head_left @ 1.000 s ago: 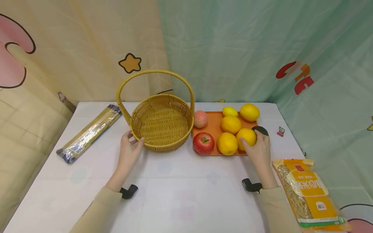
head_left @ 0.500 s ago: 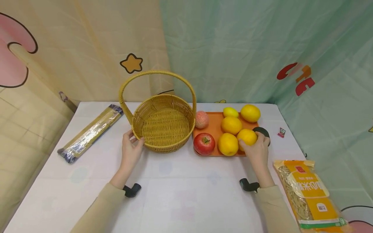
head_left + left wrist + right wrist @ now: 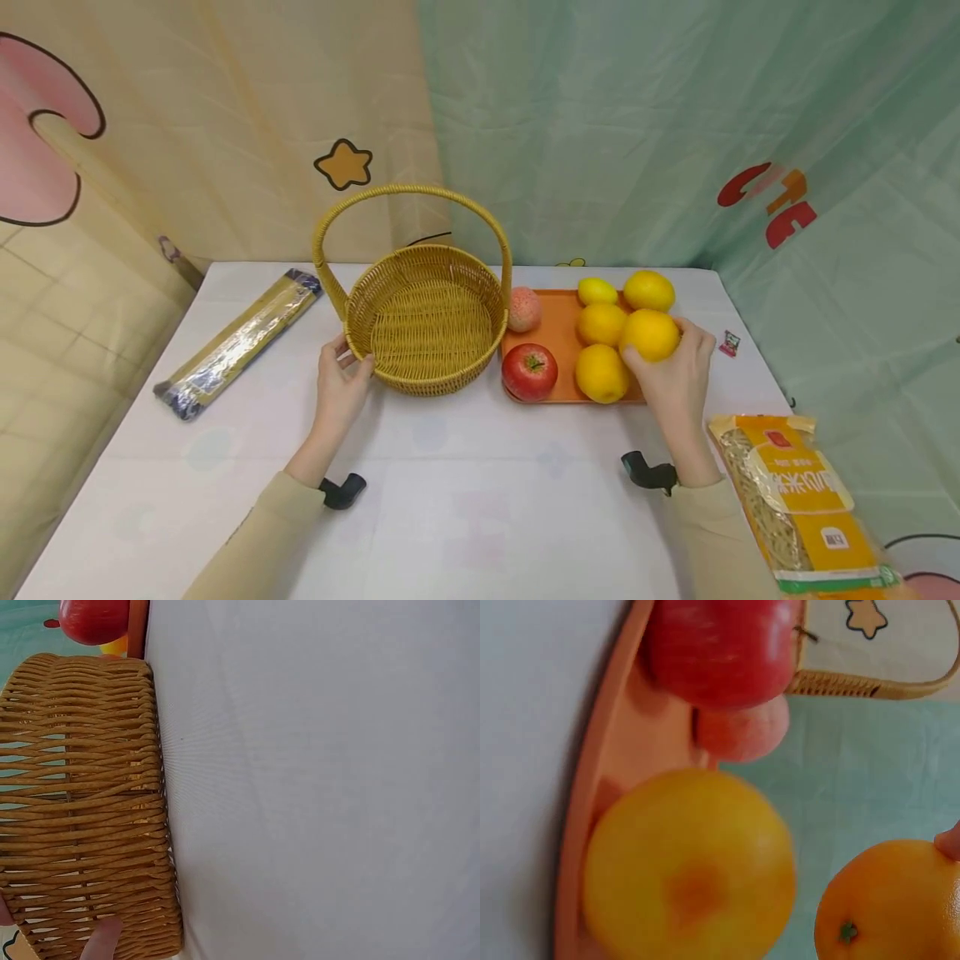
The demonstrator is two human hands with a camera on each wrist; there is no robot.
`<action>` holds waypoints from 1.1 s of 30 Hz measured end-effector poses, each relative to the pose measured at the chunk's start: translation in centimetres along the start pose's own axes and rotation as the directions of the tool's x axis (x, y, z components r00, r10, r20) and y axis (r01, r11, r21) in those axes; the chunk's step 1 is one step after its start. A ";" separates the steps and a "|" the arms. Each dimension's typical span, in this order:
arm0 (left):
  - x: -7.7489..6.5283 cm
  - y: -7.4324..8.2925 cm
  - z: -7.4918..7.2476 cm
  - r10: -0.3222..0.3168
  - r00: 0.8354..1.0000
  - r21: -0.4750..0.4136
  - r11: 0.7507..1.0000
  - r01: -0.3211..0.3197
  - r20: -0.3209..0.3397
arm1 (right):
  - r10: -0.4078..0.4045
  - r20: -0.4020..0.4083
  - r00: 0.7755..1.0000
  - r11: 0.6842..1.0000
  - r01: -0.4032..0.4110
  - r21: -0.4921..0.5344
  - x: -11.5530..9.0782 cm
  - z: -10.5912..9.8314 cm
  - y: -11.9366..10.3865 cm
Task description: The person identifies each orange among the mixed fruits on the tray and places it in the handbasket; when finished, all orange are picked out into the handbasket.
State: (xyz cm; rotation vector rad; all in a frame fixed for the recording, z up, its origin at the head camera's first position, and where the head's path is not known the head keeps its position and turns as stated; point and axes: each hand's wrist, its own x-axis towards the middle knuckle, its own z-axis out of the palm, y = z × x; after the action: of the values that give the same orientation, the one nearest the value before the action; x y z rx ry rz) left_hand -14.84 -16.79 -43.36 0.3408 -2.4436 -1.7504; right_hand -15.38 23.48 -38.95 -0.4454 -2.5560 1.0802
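My left hand [image 3: 343,387] grips the front left rim of a woven basket [image 3: 420,381] with a tall arched handle; nothing lies inside it. In the left wrist view, my thumb [image 3: 103,941] presses the basket's wicker wall [image 3: 82,810]. My right hand [image 3: 678,375] holds an orange [image 3: 651,333] between thumb and fingers, above the right side of an orange tray [image 3: 557,307]. In the right wrist view, the held orange [image 3: 889,907] shows its green stem spot beside another orange [image 3: 690,862] in the tray.
The tray also bears a red apple-like fruit [image 3: 529,372], a peach [image 3: 525,308], a lemon [image 3: 597,291] and more yellow fruit [image 3: 649,290]. A long wrapped package [image 3: 240,343] lies left, a noodle bag [image 3: 795,500] right. A small candy [image 3: 730,342] sits past the tray.
My right hand has taken hold of the orange and raised it a little up and right from the tray. The dark green fruit beside it is now hidden. My left hand keeps its grip on the basket.
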 end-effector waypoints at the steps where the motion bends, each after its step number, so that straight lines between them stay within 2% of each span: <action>1: 0.0 0.0 0.0 -0.003 1.000 -0.002 1.000 0.003 0.001 | -0.025 -0.002 1.000 1.000 0.025 0.019 -0.1 -0.1 -0.9; 5: -0.2 0.2 0.1 -0.026 1.000 -0.017 1.000 0.026 0.008 | -0.127 0.053 0.990 0.990 0.123 0.074 -0.7 0.4 -4.5; 8: -0.5 0.3 0.1 -0.036 0.999 -0.010 0.999 0.036 0.009 | -0.216 0.123 0.969 0.974 0.204 0.097 -1.3 1.9 -7.0; 11: -0.9 0.2 0.0 -0.040 0.999 -0.001 0.999 0.040 0.014 | -0.294 0.230 0.928 0.952 0.263 0.157 -2.1 4.4 -9.6; 15: -1.4 0.3 -0.1 -0.044 0.999 -0.014 0.999 0.044 0.029 | -0.377 0.371 0.848 0.924 0.314 0.220 -3.3 8.8 -12.5; 21: -1.7 0.0 0.1 -0.048 0.999 -0.033 0.998 0.049 0.013 | -0.419 0.489 0.765 0.908 0.357 0.220 -4.4 15.5 -14.5; 25: -1.8 -0.2 0.2 -0.052 0.999 -0.039 0.998 0.052 0.000 | -0.438 0.544 0.716 0.896 0.401 0.194 -5.0 18.7 -15.6; 27: -1.8 -0.2 0.3 -0.046 0.999 -0.045 0.998 0.045 -0.004 | -0.430 0.555 0.712 0.897 0.405 0.176 -5.2 19.6 -16.2; 33: -1.6 0.0 0.3 -0.030 1.000 -0.054 0.998 0.030 -0.001 | -0.392 0.563 0.727 0.910 0.396 0.122 -5.4 21.2 -17.2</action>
State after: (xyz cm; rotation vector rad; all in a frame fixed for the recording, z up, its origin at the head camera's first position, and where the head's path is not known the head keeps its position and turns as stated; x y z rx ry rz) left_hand -13.33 -16.09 -43.40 0.3762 -2.3971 -1.8228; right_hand -21.96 -3.43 -41.29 0.5125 -2.9558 1.1643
